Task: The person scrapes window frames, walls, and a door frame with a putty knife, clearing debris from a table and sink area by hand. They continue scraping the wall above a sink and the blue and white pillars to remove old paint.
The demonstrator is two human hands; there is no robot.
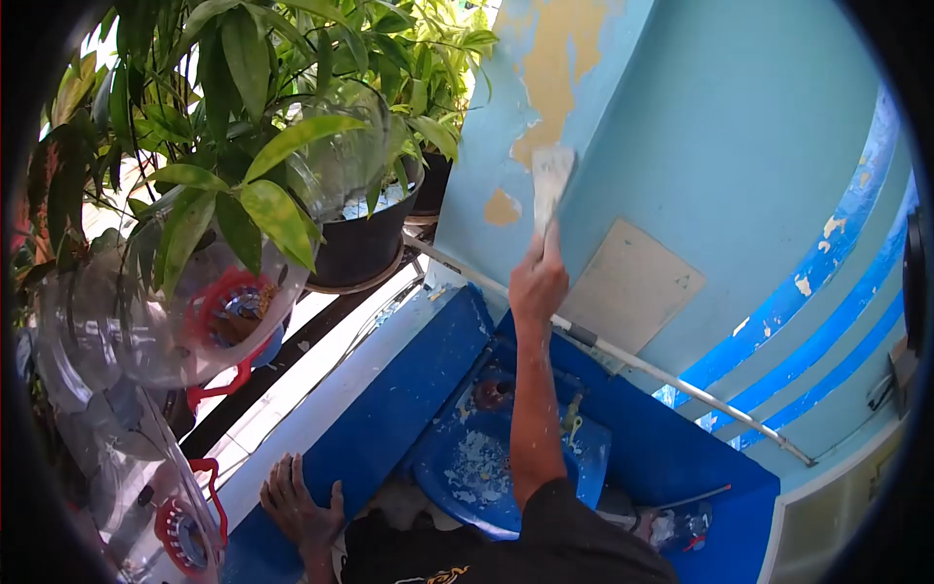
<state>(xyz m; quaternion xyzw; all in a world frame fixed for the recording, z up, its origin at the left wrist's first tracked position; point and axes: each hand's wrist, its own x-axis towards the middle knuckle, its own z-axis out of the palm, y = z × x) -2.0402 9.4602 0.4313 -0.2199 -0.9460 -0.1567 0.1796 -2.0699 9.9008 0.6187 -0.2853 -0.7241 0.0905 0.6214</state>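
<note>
My right hand [540, 282], arm stretched out, is closed around the handle of a paint scraper [552, 185]. The scraper's pale, wide blade lies at the light blue wall [739, 165], beside a patch of bare tan surface [559, 73] where the paint has come off. A smaller tan patch [502, 207] shows just left of the tool. Down at the lower left, my left hand [300, 506] rests with spread fingers on the blue and white ledge [360, 419]; nothing is in it.
Below my right arm sits a blue basin [443, 472] strewn with paint flakes. A white pipe [681, 380] runs along the wall under a beige square panel [637, 282]. Potted plants [360, 238] and clear plastic containers with red handles [226, 389] crowd the left. A plastic bottle [691, 526] lies lower right.
</note>
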